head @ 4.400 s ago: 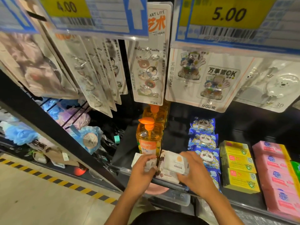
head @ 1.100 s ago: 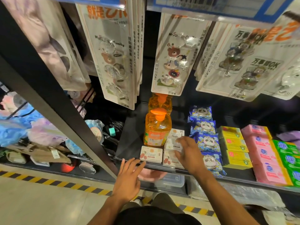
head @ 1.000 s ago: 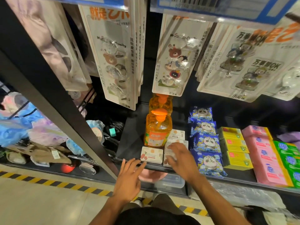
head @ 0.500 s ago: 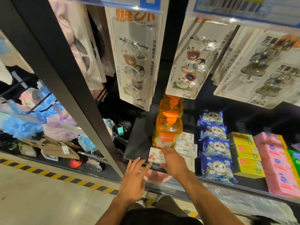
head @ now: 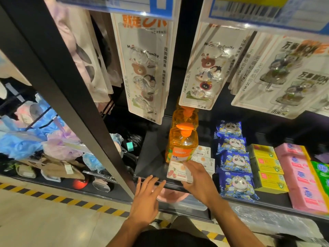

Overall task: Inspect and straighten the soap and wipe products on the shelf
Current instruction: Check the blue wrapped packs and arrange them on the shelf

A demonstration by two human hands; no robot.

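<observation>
A white wipe pack with red fruit print (head: 175, 172) lies at the front of the black shelf (head: 153, 154), just before an orange pump soap bottle (head: 183, 145). My right hand (head: 197, 179) grips the pack's right end, fingers curled over its top. My left hand (head: 146, 198) hovers flat with spread fingers at the shelf's front edge, holding nothing. More white wipe packs (head: 203, 154) lie in a row behind my right hand. To the right run blue panda wipe packs (head: 235, 161), yellow soap boxes (head: 265, 164) and pink soap boxes (head: 299, 173).
A second orange bottle (head: 185, 116) stands behind the first. Hook cards (head: 146, 68) hang low over the shelf. A black upright post (head: 71, 97) borders the shelf on the left, with bath sponges (head: 21, 139) beyond it. Green boxes (head: 322, 173) sit at far right.
My right hand left the row of white packs and slid left onto the fruit-print pack at the front. My left hand has stayed open at the shelf edge.
</observation>
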